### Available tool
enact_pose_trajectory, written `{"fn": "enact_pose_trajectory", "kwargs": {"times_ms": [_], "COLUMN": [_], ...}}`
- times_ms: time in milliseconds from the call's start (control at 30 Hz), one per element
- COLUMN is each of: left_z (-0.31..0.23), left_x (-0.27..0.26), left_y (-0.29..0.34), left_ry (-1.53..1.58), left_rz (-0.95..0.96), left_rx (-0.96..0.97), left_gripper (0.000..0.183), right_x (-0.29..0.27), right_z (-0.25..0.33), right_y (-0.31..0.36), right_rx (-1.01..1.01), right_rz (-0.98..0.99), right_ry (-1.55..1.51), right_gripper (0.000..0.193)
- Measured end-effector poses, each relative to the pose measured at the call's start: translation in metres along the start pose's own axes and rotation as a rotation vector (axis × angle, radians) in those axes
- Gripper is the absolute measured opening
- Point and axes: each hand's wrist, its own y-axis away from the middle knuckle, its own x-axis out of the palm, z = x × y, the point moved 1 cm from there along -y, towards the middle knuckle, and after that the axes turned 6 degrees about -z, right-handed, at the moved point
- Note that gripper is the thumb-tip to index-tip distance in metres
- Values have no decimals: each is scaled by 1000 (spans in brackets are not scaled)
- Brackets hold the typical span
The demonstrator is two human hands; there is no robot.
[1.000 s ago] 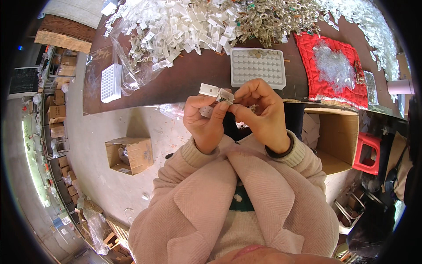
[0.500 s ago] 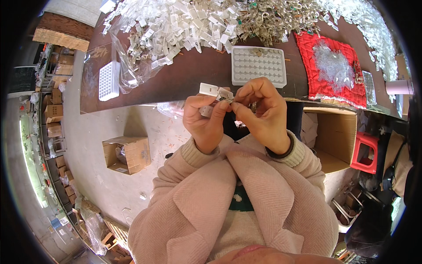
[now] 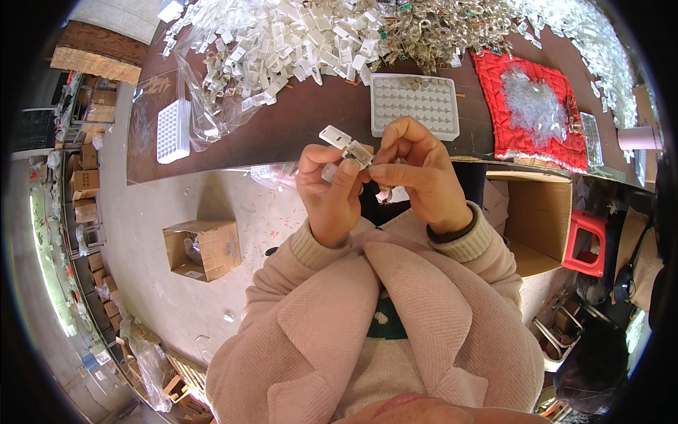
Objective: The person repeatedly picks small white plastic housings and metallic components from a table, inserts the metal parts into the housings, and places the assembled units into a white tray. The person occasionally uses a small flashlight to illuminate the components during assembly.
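In front of my chest, my left hand point(image 3: 328, 198) pinches a small white plastic case point(image 3: 337, 138) between thumb and fingers. Its lid is folded out to the upper left, and the clear box part point(image 3: 359, 153) faces up. My right hand point(image 3: 428, 185) is closed, its thumb and index fingertips against the box's right side. A small shiny metal piece point(image 3: 384, 196) hangs below the right fingers; its exact kind is too small to tell. Whatever lies between the fingertips is hidden.
Beyond my hands, the brown table point(image 3: 311, 116) bears a heap of white plastic cases point(image 3: 304, 42), a pile of metal clasps point(image 3: 445, 32), a white tray of round hollows point(image 3: 414, 106), and a red quilted cloth point(image 3: 491, 78) under clear plastic pieces. Cardboard boxes point(image 3: 222, 247) stand below.
The white case has tilted, its lid now slanting down to the right. My right thumb has straightened, and the metal piece shows more clearly beneath the right fingers.
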Motion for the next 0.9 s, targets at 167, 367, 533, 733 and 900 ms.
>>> {"fn": "enact_pose_trajectory", "kwargs": {"times_ms": [167,367,533,733,900], "left_z": [4,10,7,13,14], "left_x": [-6,-7,-10,-14,-16], "left_y": [-2,-10,-19,-26,-30], "left_ry": [82,-26,13,103,97], "left_rz": [39,19,-30,15,7], "left_rx": [-42,-72,-242,-284,-286], "left_gripper": [17,13,14,15,16], "right_x": [1,-3,-42,-67,-69], "right_z": [-8,-1,42,49,43], "right_y": [7,13,-19,-65,-75], "right_rx": [-290,-660,-773,-925,-952], "right_rz": [-58,-60,-335,-281,-269], "right_ry": [423,1017,1314,1481,1639], "right_gripper": [31,28,20,16,18]}}
